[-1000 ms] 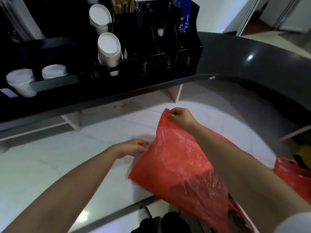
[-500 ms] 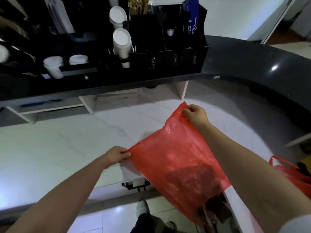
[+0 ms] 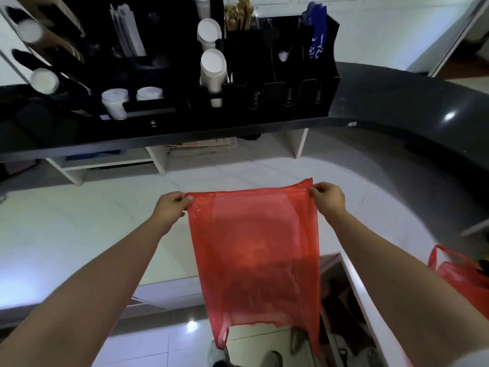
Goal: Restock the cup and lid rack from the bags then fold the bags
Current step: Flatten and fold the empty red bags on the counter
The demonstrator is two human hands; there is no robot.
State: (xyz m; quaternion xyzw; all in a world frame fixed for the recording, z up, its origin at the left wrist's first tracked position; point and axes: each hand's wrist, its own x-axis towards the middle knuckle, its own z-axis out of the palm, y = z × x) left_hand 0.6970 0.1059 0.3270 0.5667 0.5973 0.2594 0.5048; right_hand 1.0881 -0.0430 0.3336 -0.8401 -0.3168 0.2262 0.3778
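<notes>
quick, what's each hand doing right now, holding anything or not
Left hand: grip pinched on one top corner of the red bag.
Right hand: grip pinched on the other top corner.

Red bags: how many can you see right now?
2. One red bag hangs spread between the left hand and right hand, which pinch its top corners. A second red bag sits at the right edge, partly cut off; others may be hidden.

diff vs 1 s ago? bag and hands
The left hand slid out to the red bag's left corner; the right hand kept its corner. The bag went from bunched and slanted to stretched flat, hanging handles-down. Second red bag and the cup rack are unchanged.
</notes>
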